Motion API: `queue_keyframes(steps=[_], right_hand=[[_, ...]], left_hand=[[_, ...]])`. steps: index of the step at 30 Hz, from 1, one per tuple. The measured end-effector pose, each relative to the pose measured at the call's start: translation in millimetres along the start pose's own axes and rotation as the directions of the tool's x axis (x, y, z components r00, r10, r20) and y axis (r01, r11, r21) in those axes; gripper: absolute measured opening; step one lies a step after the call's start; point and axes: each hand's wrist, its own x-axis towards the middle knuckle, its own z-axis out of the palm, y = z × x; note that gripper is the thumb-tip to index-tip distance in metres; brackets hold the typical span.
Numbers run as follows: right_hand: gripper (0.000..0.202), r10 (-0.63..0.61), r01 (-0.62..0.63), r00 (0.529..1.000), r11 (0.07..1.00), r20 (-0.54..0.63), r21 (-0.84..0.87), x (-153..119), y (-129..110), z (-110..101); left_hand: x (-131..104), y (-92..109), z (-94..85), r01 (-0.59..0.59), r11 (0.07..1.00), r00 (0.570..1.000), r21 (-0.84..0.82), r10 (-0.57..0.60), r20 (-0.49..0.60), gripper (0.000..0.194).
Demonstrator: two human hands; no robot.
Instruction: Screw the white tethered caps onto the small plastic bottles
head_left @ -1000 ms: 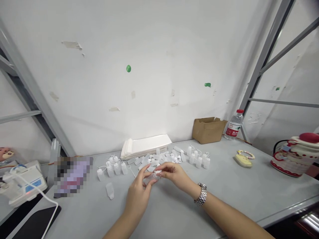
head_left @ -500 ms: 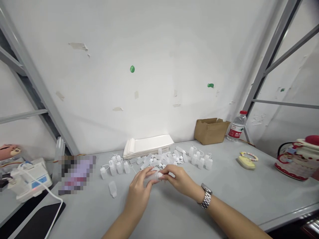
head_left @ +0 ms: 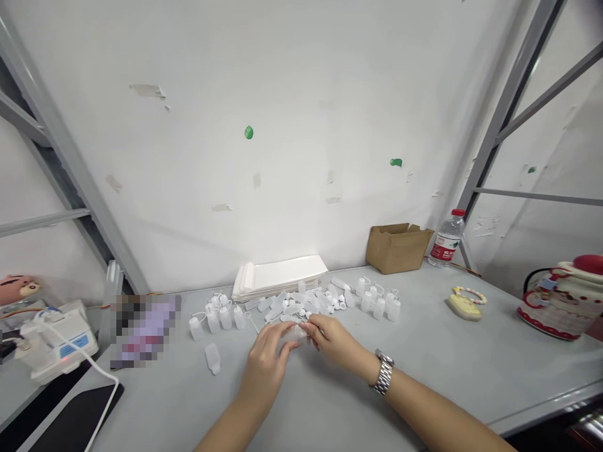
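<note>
Your left hand [head_left: 267, 363] and right hand [head_left: 335, 342] meet low over the grey table [head_left: 447, 370], the fingers of both pinching a small translucent plastic bottle [head_left: 294, 331] between them, just in front of a scattered heap of similar bottles and caps [head_left: 306, 302]. A row of capped bottles [head_left: 217, 317] stands to the left, one lone bottle [head_left: 213, 358] lying nearer you, while a stack of white bags [head_left: 277, 276] and a cardboard box [head_left: 398, 246] sit against the wall.

Both hands [head_left: 301, 348] pinch a small bottle [head_left: 296, 332] over the table [head_left: 424, 351].
</note>
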Motion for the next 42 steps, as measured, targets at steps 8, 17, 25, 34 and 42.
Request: queue_keyframes(steps=[8, 17, 25, 34, 42], right_hand=[[0.019, -0.046, 0.045, 0.999, 0.997, 0.003, 0.058, -2.2, -7.5, -9.2], [0.029, -0.009, -0.038, 0.984, 0.966, 0.179, 0.257, -3.2, -2.9, -4.6], [0.036, 0.107, -0.264, 0.946, 0.799, 0.305, 0.54, 1.1, -5.8, -4.0], [0.027, 0.034, -0.077, 0.988, 0.956, 0.152, 0.283, -3.5, -10.1, -16.8], [0.017, -0.003, -0.041, 0.985, 0.966, 0.17, 0.254, -5.7, -10.9, -14.7]], left_hand=[[2.5, 0.9, -0.1, 0.011, 0.999, 1.0, 0.037, -0.01, -0.027, 0.023], [-0.2, 2.2, -4.8, -0.408, 0.891, 0.91, 0.2, 0.414, 0.009, 0.038], [3.0, 6.5, -3.7, -0.492, 0.821, 0.855, 0.29, 0.518, -0.015, 0.042], [4.0, -2.3, -5.3, -0.18, 0.954, 0.982, 0.239, 0.162, 0.095, 0.026], [3.6, 6.2, -6.7, 0.043, 0.999, 0.981, 0.033, -0.048, 0.19, 0.019]])
